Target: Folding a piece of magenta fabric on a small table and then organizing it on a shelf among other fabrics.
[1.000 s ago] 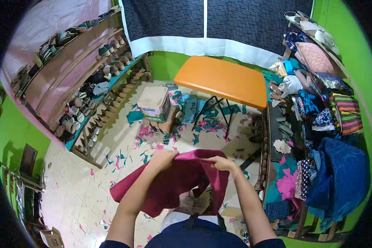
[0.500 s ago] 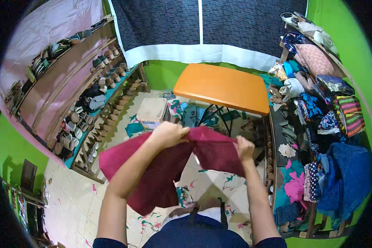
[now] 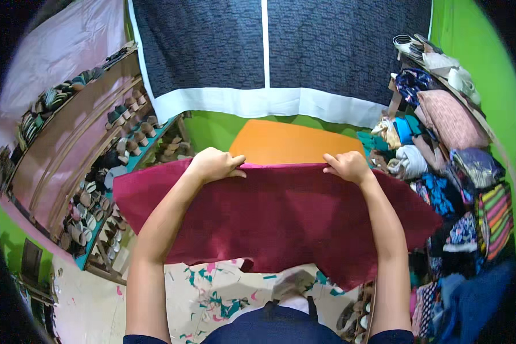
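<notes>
A large piece of dark red cloth (image 3: 269,218) hangs spread out in front of me, its lower edge uneven and its sides drooping outward. My left hand (image 3: 217,164) pinches the top edge left of the middle, thumb and fingers closed on it. Farther right, my right hand (image 3: 350,166) grips the same edge in the same way. Between the hands the edge runs nearly straight and taut. Behind the cloth stands an orange table (image 3: 298,143), and only its upper part shows above the edge.
Wooden racks (image 3: 106,229) with shoe forms line the left side. On the right, shelves carry folded fabrics, among them a pink bundle (image 3: 453,117) and a striped cloth (image 3: 494,221). Green and pink scraps (image 3: 221,307) litter the floor. A dark curtain (image 3: 327,57) hangs at the back.
My hands have moved farther apart and come level, and the bunched cloth has opened into a wide sheet. It now hides the box and most of the table. My view has tilted up.
</notes>
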Available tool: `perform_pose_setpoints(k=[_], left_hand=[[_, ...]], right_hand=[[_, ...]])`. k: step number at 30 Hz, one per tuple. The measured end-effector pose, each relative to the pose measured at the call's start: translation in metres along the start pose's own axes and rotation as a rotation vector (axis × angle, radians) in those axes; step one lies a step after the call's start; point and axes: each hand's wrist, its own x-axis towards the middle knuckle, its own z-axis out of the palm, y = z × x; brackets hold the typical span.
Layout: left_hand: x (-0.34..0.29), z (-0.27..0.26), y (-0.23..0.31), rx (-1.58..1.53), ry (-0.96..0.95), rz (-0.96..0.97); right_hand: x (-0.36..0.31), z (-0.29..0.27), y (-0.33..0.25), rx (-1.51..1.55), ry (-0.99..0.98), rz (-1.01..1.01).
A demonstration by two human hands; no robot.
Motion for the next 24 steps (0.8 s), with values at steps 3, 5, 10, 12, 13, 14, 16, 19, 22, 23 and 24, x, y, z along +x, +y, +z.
perform_pose_setpoints(k=[3, 5, 10, 12, 13, 14, 16, 19, 22, 23, 24], left_hand=[[0.048, 0.026, -0.029, 0.028, 0.040, -0.012], [0.086, 0.044, -0.046, 0.058, 0.027, -0.050], [0.159, 0.099, -0.091, 0.063, 0.043, -0.185], [0.182, 0.120, -0.108, 0.089, 0.070, -0.193], [0.196, 0.131, -0.118, 0.120, 0.100, -0.204], [0.213, 0.143, -0.128, 0.149, 0.118, -0.232], [0.241, 0.168, -0.151, 0.176, 0.139, -0.233], [0.289, 0.199, -0.184, 0.168, 0.144, -0.233], [0.330, 0.239, -0.209, 0.133, -0.001, -0.266], [0.342, 0.256, -0.222, 0.108, 0.040, -0.242], [0.353, 0.269, -0.236, 0.098, 0.015, -0.250]], right_hand=[[0.013, 0.030, 0.058, -0.044, -0.014, -0.059], [0.022, 0.050, 0.098, -0.074, 0.009, -0.089], [0.036, 0.106, 0.173, -0.066, -0.021, -0.130], [0.039, 0.134, 0.194, -0.054, -0.035, -0.132], [0.040, 0.146, 0.205, -0.059, -0.046, -0.128], [0.041, 0.159, 0.217, -0.064, -0.057, -0.122], [0.044, 0.186, 0.237, -0.051, -0.055, -0.109], [0.050, 0.230, 0.273, -0.001, -0.052, -0.108], [0.055, 0.276, 0.307, 0.052, -0.125, -0.100], [0.059, 0.292, 0.319, 0.058, -0.149, -0.098], [0.069, 0.309, 0.333, 0.090, -0.130, -0.113]])
